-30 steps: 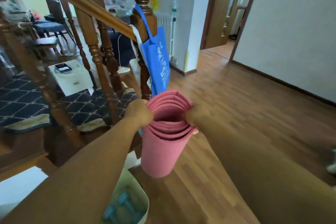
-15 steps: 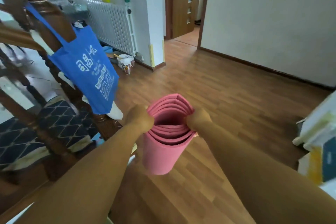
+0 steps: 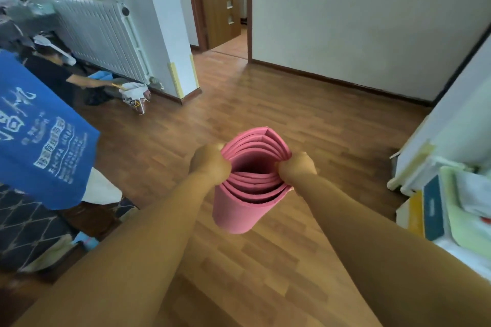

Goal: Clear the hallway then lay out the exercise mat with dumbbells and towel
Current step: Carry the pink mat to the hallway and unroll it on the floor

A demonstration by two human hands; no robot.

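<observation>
Fingers [image 3: 219, 146] of the left hand [image 3: 210, 164] are curled over the rim of the rolled pink exercise mat [image 3: 244, 210], and those of the right hand [image 3: 297, 167] pinch the opposite side of the same rim. Most of each finger is tucked inside the roll or behind the knuckles, so how they lie there cannot be told. Both bare forearms reach straight out from the bottom corners and converge on the mat. The mat hangs upright between the hands, clear of the floor, with its open top end squeezed into a flattened oval that shows loose coils inside.

The mat's lower end is hidden by its own body. Left of the mat a blue tote bag [image 3: 39, 135] with white print is cut off by the frame edge; what it hangs from is out of view. Below the bag lies a dark patterned rug [image 3: 26, 225], blurred. Right of the mat, a stack of books and papers [image 3: 438, 210] is cropped and hard to read.

Under the mat is a wood laminate floor [image 3: 265, 103]. Beyond the mat to the left stands a white radiator [image 3: 101, 34] with a crumpled bag [image 3: 134, 95] at its foot. Straight beyond the mat are an open doorway [image 3: 225, 8] and a plain white wall [image 3: 358, 13].
</observation>
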